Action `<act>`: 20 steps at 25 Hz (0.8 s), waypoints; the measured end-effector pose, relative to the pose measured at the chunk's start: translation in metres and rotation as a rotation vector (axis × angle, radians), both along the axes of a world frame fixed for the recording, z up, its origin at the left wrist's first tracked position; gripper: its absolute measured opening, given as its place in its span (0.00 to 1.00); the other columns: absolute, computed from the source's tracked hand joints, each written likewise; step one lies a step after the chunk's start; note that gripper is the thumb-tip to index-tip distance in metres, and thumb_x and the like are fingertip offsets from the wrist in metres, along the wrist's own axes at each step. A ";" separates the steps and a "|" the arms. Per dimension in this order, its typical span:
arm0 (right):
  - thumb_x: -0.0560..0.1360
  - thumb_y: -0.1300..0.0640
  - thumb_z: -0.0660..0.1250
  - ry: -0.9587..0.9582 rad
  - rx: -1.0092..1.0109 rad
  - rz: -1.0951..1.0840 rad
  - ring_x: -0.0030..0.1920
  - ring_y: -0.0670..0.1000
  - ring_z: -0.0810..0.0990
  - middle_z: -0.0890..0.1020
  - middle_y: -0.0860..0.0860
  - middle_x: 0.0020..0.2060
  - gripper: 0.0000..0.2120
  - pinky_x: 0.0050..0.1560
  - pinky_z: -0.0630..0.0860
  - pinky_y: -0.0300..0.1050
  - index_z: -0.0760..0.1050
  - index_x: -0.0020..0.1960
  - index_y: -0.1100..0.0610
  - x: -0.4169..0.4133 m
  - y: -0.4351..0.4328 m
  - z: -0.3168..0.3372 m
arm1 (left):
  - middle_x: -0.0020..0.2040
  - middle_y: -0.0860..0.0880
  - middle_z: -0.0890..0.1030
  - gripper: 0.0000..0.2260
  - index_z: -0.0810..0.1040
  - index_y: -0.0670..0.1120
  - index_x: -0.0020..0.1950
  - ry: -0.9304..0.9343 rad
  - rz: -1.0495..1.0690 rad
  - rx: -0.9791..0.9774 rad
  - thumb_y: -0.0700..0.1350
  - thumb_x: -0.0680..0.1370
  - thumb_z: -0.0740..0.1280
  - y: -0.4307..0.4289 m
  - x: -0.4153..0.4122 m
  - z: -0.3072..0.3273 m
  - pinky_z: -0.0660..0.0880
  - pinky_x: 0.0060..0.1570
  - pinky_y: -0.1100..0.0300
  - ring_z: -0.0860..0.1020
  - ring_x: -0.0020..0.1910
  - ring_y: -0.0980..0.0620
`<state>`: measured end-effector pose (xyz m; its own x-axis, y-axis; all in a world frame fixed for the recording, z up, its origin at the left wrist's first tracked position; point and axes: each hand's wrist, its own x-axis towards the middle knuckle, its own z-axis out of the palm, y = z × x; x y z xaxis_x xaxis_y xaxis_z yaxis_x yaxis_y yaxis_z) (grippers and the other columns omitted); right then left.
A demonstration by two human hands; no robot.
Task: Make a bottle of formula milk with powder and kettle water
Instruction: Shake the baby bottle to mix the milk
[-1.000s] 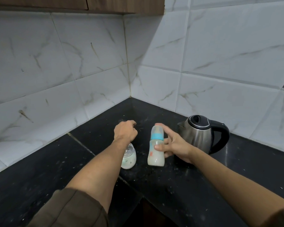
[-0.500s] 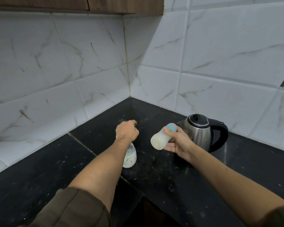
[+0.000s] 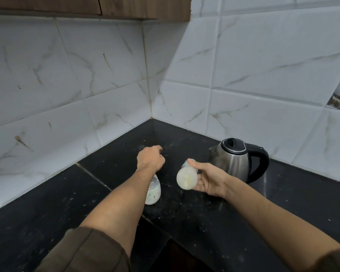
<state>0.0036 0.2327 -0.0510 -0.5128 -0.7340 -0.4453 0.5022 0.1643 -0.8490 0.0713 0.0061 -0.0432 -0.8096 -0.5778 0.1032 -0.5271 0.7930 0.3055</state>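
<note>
My right hand [image 3: 208, 178] grips a milk-filled baby bottle [image 3: 186, 177], lifted off the counter and tipped so its round base faces me; its blue collar is mostly hidden behind the fingers. My left hand [image 3: 150, 160] is a closed fist hovering over the black counter [image 3: 194, 218], nothing visible in it. Under my left wrist stands a second clear bottle [image 3: 154, 192], upright, holding white milk, partly hidden by my forearm. The steel kettle [image 3: 235, 159] with black lid and handle stands just behind my right hand.
White marble-look tiled walls [image 3: 106, 85] meet in a corner behind the counter. A wooden cabinet [image 3: 86, 6] hangs overhead. The counter has an inner edge dropping away near my body. Specks of powder dot the black surface.
My right hand picked the blue-collared bottle up from standing on the counter and tilted it over, base now towards me. My left fist and the other bottle stayed put.
</note>
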 end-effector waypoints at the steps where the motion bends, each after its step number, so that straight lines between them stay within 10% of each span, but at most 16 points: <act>1: 0.70 0.45 0.79 0.039 -0.010 0.028 0.44 0.56 0.90 0.88 0.62 0.51 0.28 0.37 0.86 0.47 0.80 0.64 0.59 0.001 0.000 0.001 | 0.65 0.46 0.83 0.19 0.77 0.52 0.74 -0.002 -0.001 -0.001 0.43 0.83 0.62 0.000 0.001 0.000 0.79 0.62 0.49 0.81 0.63 0.44; 20: 0.71 0.44 0.80 0.072 -0.036 0.016 0.41 0.55 0.90 0.89 0.60 0.48 0.27 0.35 0.85 0.45 0.79 0.64 0.57 0.001 -0.003 0.008 | 0.65 0.46 0.83 0.20 0.77 0.51 0.74 0.005 -0.006 0.006 0.42 0.82 0.63 0.005 0.003 -0.001 0.79 0.62 0.49 0.81 0.63 0.43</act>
